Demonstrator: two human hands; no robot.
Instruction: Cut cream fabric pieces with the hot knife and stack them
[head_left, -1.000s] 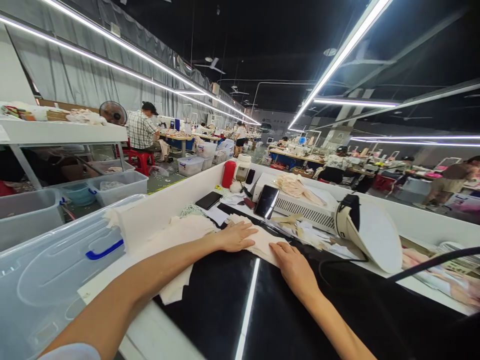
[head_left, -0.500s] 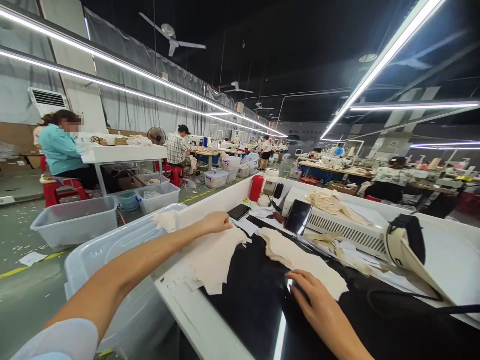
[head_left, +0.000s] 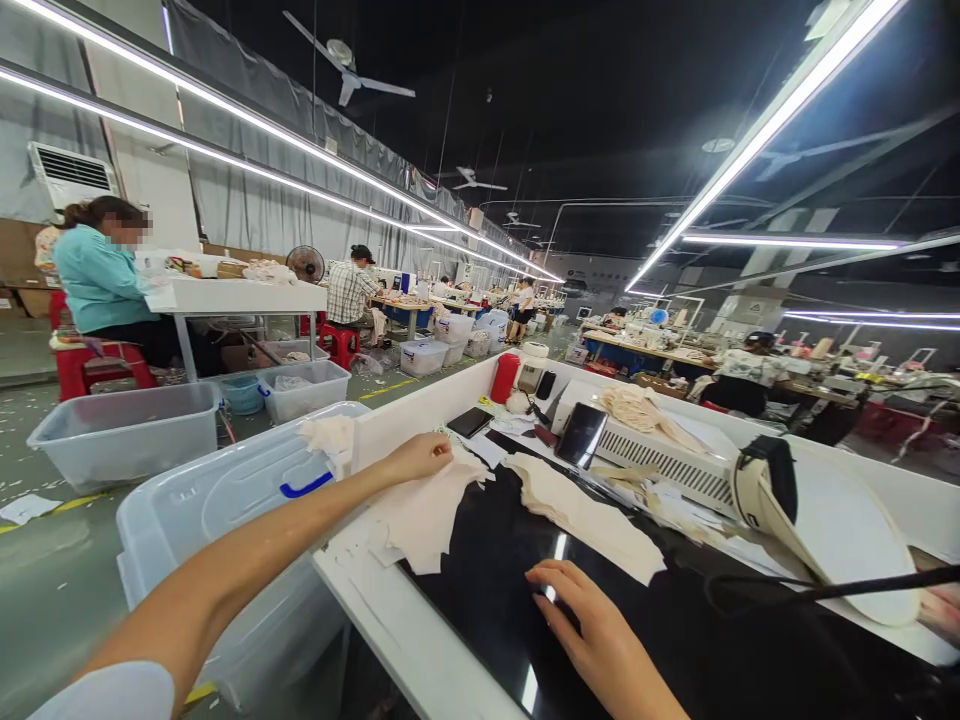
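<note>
My left hand [head_left: 421,457] is closed, fingers curled, at the far left edge of a stack of cream fabric pieces [head_left: 424,515]. What its fingertips hold, if anything, is hidden. That stack hangs partly over the white table rim [head_left: 375,610] and partly over the glossy black tabletop [head_left: 480,580]. My right hand [head_left: 589,620] is open, fingers stretched and slightly bent, just over the black top and holding nothing. Beyond it lies a second stack of cream fabric pieces [head_left: 585,510], apart from the fingers.
Two phones, one flat [head_left: 470,422] and one propped up [head_left: 582,435], stand behind the fabric with a red cylinder [head_left: 505,378]. A white slotted box [head_left: 675,465] and a lamp-like white disc [head_left: 832,530] line the back. A lidded clear bin [head_left: 225,500] adjoins the table's left; co-workers sit beyond.
The view has turned slightly to the right. My right hand has drawn back from the second fabric stack toward me. My left hand remains by the first stack, its forearm baring a blue bin handle.
</note>
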